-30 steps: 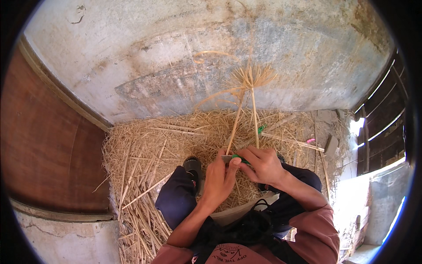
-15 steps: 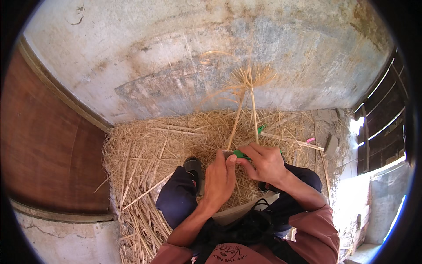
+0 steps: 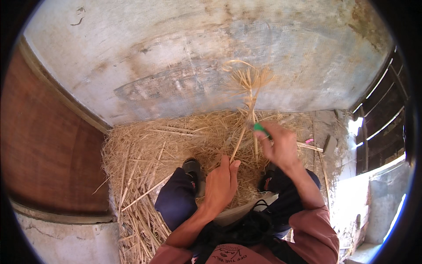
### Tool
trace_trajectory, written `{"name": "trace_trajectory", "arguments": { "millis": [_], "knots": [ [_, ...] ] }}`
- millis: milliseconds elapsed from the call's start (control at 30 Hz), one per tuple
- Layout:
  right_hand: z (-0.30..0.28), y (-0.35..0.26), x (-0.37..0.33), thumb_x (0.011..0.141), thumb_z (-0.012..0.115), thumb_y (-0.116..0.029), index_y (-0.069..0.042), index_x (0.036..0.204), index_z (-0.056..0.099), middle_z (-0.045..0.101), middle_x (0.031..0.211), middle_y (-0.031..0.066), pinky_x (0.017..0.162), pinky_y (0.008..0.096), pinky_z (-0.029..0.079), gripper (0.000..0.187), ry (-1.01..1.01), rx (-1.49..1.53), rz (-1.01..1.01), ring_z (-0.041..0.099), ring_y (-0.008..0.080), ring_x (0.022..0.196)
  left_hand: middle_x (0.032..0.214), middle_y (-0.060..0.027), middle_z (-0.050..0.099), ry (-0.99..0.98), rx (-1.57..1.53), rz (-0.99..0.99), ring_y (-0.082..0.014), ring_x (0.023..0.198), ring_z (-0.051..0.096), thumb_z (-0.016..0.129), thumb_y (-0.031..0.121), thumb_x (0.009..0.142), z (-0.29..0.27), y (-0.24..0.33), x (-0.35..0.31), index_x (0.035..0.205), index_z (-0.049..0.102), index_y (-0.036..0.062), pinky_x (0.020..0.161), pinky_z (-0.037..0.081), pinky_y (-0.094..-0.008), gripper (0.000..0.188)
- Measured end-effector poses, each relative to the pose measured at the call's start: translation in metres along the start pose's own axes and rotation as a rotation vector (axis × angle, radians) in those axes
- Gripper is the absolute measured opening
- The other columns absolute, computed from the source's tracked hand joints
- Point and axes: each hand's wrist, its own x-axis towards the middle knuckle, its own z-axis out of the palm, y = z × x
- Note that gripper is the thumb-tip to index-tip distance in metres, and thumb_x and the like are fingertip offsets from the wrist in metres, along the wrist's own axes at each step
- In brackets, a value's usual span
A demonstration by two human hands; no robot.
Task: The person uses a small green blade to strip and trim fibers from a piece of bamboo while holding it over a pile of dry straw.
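My left hand (image 3: 220,182) is closed around the lower end of a thin pale stick (image 3: 238,143), which looks like bamboo or cane. The stick slants up and away from me. My right hand (image 3: 282,145) grips a green-handled knife (image 3: 262,130), its blurred greyish blade against the stick's upper part. Behind it stands a second pale stick (image 3: 256,149), its lower end in the straw. Thin curled shavings (image 3: 251,78) fan out at the top, in front of the wall; which stick each belongs to is hard to tell.
Straw-like shavings and split strips (image 3: 145,176) cover the floor around my feet. A stained wall (image 3: 176,66) rises ahead, with a brown wooden panel (image 3: 52,145) at left and dark slats (image 3: 382,119) at right. A small block (image 3: 329,144) lies at the right.
My right hand has moved away from my left hand, up along the stick with the knife. My left hand still holds the stick's lower end. The shavings at the top have shifted.
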Motion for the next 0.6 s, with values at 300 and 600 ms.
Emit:
{"name": "trace_trajectory", "arguments": {
  "millis": [300, 600],
  "knots": [
    [-0.012, 0.025, 0.010, 0.099, 0.081, -0.021, -0.003, 0.112, 0.078, 0.078, 0.096, 0.0161, 0.068, 0.0406, 0.061, 0.021, 0.051, 0.047, 0.045, 0.077, 0.0372, 0.079, 0.071, -0.0265, 0.058, -0.116, 0.010, -0.054, -0.0536, 0.070, 0.063, 0.047, 0.031, 0.120, -0.001, 0.007, 0.000, 0.104, 0.051, 0.0010, 0.063, 0.045, -0.0592, 0.034],
    [-0.011, 0.049, 0.013, 0.111, 0.068, -0.028, -0.002, 0.113, 0.077, 0.072, 0.084, 0.0090, 0.064, 0.0304, 0.049, 0.028, -0.167, 0.508, 0.206, 0.063, 0.0174, 0.068, 0.071, -0.0172, 0.058, -0.122, -0.173, -0.043, -0.0371, 0.065, 0.062, 0.042, 0.034, 0.121, -0.001, 0.003, 0.000, 0.110, 0.060, 0.0008, 0.064, 0.046, -0.0476, 0.039]
  ]
}}
